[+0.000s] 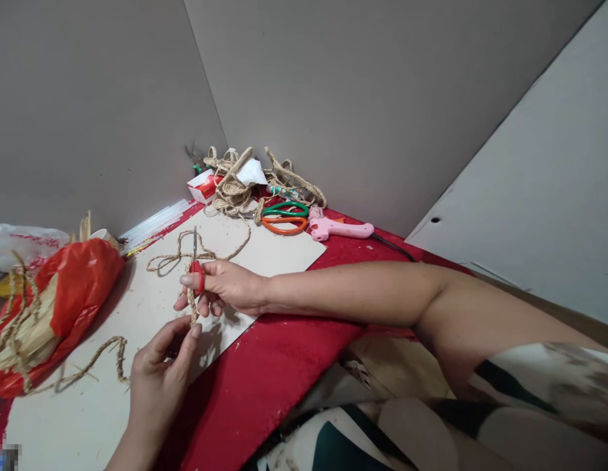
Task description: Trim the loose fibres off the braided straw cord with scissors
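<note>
My right hand (224, 286) grips small red-handled scissors (197, 268), their blades pointing away from me over the grey board (265, 252). A braided jute rope (192, 306) runs from my left hand (159, 373) up past the scissors and loops on the board at its far end (169, 260). My left hand pinches the near end of this braid between thumb and fingers, just below my right hand. Another braid piece (105, 350) curls left of my left hand.
A red plastic bag (76, 288) with straw and jute lies at left. At the back corner sit a jute tangle (233, 186), green and orange scissors (284, 217), a pink glue gun (338, 229) and a small red-white box (202, 186). Red cloth (265, 373) covers the table; grey walls enclose it.
</note>
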Available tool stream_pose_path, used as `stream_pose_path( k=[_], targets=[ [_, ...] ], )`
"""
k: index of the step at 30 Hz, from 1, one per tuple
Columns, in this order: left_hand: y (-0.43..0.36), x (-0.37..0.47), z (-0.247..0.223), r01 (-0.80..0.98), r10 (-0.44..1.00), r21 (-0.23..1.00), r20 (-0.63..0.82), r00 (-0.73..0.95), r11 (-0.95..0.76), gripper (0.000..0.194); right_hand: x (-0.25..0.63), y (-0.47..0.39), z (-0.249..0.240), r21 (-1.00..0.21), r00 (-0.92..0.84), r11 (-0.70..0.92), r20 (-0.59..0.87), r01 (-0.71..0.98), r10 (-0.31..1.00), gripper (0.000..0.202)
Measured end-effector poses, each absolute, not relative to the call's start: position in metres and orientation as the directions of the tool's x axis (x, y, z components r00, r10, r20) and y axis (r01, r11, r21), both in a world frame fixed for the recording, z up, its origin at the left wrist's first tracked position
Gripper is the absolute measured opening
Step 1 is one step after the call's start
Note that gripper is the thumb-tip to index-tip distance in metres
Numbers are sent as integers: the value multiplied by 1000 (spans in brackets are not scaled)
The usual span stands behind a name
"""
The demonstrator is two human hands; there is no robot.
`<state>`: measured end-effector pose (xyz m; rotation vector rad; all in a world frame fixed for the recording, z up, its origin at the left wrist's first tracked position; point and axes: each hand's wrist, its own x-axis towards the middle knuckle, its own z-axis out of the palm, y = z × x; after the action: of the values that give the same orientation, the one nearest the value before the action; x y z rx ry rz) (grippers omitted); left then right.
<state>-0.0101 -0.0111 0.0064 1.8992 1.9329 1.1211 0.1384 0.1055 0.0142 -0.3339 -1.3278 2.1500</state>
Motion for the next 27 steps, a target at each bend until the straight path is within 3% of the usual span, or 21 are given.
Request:
stream_pose_path(
  k=[6, 10, 16, 20, 22, 24, 27],
  targets=[
    [-6, -21, 3, 883, 917, 438, 399, -25, -166, 32, 145, 113, 24, -757, -774, -537, -66, -373, 630, 24],
    [-6, -23, 6, 928, 877, 309, 479, 38, -209, 29, 152, 122, 33, -749, -697, -490, -54, -445, 715, 24],
    [-19, -7, 20, 954, 751, 90, 640, 165, -286, 8, 156, 136, 38, -741, -580, -413, -39, -530, 814, 27],
    [-26, -2, 22, 942, 680, -54, 678, 279, -332, 13, 155, 138, 37, -753, -543, -380, -36, -538, 839, 29],
    [-26, -2, 22, 936, 674, -52, 679, 289, -349, 15, 155, 138, 36, -762, -534, -362, -26, -536, 845, 28],
    [-25, -3, 22, 932, 708, 41, 662, 245, -361, 12, 155, 135, 36, -780, -537, -332, 7, -531, 843, 29],
    [-24, 1, 24, 878, 840, 360, 536, 82, -316, 1, 154, 125, 34, -805, -562, -290, 64, -518, 825, 32]
  ],
)
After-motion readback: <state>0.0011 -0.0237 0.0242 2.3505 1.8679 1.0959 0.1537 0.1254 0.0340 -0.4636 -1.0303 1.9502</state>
